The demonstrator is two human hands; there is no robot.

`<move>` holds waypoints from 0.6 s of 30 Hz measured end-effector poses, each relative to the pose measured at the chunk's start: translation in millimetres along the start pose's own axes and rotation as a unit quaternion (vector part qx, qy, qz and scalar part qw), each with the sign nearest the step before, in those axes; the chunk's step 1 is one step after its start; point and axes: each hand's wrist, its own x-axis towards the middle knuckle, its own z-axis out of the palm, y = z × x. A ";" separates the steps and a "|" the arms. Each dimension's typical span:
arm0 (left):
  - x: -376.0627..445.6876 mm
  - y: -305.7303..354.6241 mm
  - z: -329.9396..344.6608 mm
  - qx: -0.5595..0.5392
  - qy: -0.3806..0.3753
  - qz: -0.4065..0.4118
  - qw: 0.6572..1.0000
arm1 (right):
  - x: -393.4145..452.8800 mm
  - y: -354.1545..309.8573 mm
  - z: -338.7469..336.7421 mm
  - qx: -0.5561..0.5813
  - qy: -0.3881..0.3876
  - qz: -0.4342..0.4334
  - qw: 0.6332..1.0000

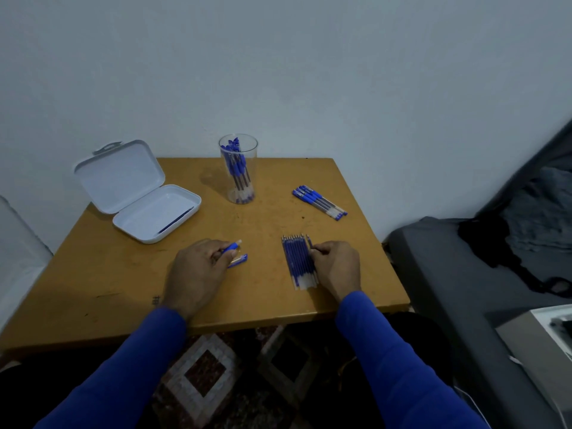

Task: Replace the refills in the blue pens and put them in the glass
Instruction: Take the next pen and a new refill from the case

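My left hand (198, 267) grips a blue pen body (232, 246) on the wooden table (123, 274), its pale end pointing up and right. A separate blue pen piece (239, 260) lies just beside that hand. My right hand (335, 267) pinches one refill (309, 242) at the right edge of a row of several blue refills (297, 261). A clear glass (238, 168) at the table's back holds several blue pens. Several more blue pens (320, 202) lie in a bunch at the back right.
An open white plastic case (136, 193) with one dark refill (176, 219) inside sits at the back left. A white wall stands behind the table. A dark grey bed or couch (464, 274) is to the right. Patterned floor shows below the table's front edge.
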 end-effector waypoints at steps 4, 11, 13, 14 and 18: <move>-2.1 2.3 10.0 0.005 0.007 0.006 1.000 | -0.6 2.5 -0.3 -0.024 -0.001 -0.023 0.999; -8.8 -0.1 9.0 0.019 0.019 0.004 1.000 | -2.9 1.3 0.6 -0.020 -0.019 -0.030 0.999; -8.5 1.2 9.3 0.017 0.017 0.002 1.000 | -2.6 0.8 1.2 -0.023 -0.017 -0.029 0.999; -8.1 1.3 9.6 0.017 0.016 0.000 1.000 | -2.5 0.5 1.3 -0.023 -0.017 -0.026 0.999; -8.6 1.2 9.6 0.023 0.015 0.001 1.000 | -2.4 0.1 2.5 -0.020 -0.022 -0.016 0.999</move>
